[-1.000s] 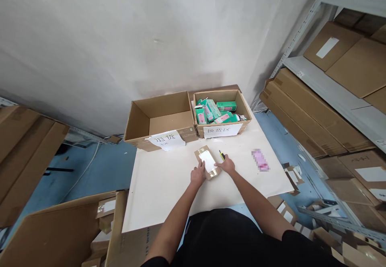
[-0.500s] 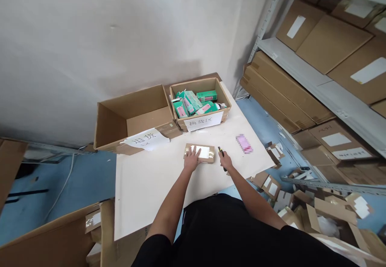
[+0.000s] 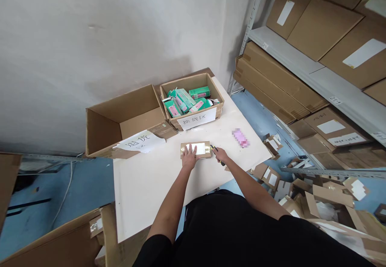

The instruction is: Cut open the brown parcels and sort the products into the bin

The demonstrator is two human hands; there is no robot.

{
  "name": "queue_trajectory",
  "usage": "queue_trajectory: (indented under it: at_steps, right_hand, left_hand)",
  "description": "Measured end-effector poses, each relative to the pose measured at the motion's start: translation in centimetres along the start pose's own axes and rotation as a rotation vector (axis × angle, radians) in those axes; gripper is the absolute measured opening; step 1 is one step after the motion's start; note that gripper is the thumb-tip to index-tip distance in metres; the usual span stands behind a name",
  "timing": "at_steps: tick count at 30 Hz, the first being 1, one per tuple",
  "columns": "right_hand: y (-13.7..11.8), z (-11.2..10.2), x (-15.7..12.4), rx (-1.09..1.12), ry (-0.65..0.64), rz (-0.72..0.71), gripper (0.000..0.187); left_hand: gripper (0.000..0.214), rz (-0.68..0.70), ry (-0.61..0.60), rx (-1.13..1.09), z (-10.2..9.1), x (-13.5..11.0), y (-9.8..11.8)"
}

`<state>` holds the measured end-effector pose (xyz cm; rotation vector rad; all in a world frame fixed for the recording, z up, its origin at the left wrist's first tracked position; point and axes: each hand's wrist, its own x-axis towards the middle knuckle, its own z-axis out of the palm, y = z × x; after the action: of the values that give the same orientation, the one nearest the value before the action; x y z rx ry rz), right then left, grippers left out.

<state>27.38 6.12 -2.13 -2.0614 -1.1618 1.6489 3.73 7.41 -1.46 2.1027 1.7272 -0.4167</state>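
A small flat cardboard parcel [image 3: 201, 150] with a white label on top lies on the white desk [image 3: 144, 186], about midway between its left and right edges and closer to the far edge than the near one. The left hand [image 3: 189, 159] rests flat on the parcel's left half, fingers spread and palm down, pressing it to the desktop. The right hand [image 3: 222, 155] sits just beside the parcel's right end, curled around the handle of a yellow-and-black utility knife [image 3: 214, 148] whose tip points at that end; whether the tip touches the cardboard is too small to tell. Along the far edge stand two open cartons side by side. The larger carton [image 3: 102, 126], at the far left corner, shows a bare bottom and has a handwritten paper sign [image 3: 140, 141] hanging over its front flap. The smaller carton [image 3: 217, 94], just behind the parcel, holds a jumble of green product boxes [image 3: 183, 100] and carries another paper sign [image 3: 196, 119] on its front. A pink, blurred item [image 3: 240, 138] lies near the right edge, well apart from both hands. To the right of the desk a metal shelf rack [image 3: 301, 64] holds large brown cartons, and opened cardboard boxes [image 3: 313, 194] litter the blue floor below it.
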Motion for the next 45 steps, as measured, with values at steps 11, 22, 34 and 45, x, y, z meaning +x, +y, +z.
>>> queue_trajectory:
  at_steps: [11,22,34,45]
  right_hand:
    - [3.3,0.2,-2.1,-0.111,-0.108,-0.038,0.041]
    - [6.9,-0.7,-0.9,-0.051,0.232,0.148,0.022]
    - [1.7,2.2,-0.1,-0.167,0.175,-0.061,0.066]
    - [-1.0,5.8,3.2,-0.104,0.084,-0.182,0.082]
  left_hand:
    - [0.078,-0.008,0.032,-0.015,-0.2,-0.3,0.0]
    - [0.061,-0.268,-0.057,-0.054,0.0,-2.0,2.4]
    - [0.089,-0.287,-0.134,-0.233,1.5,-2.7,-2.6]
    - [0.069,-0.272,-0.089,-0.450,2.8,-4.3,-3.6]
